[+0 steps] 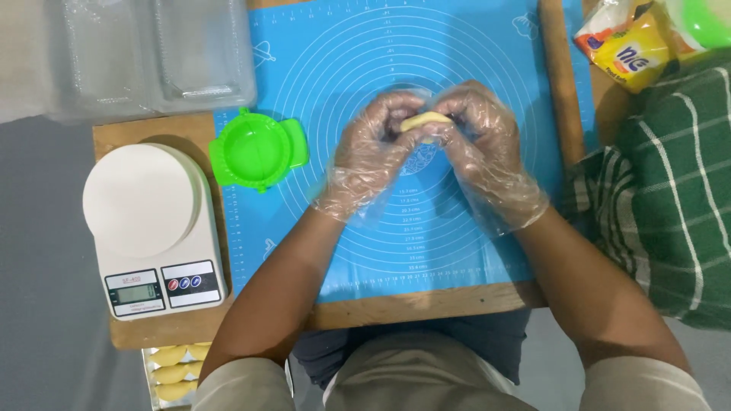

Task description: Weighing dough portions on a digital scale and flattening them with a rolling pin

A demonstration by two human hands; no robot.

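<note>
Both hands wear clear plastic gloves and meet over the middle of a blue silicone baking mat (343,68). My left hand (369,152) and my right hand (483,144) together pinch a small pale yellow piece of dough (425,122) between their fingertips, a little above the mat. A dark filling seems to show at the dough's left side, mostly hidden by fingers. A green plastic dumpling press (257,150) lies open on the mat's left edge, apart from both hands.
A white kitchen scale (152,228) stands at the left on the wooden board (426,304). Clear plastic trays (152,53) sit at the top left. A green checked cloth (670,190) and a yellow packet (628,46) are at the right. Several shaped yellow dumplings (175,373) lie at bottom left.
</note>
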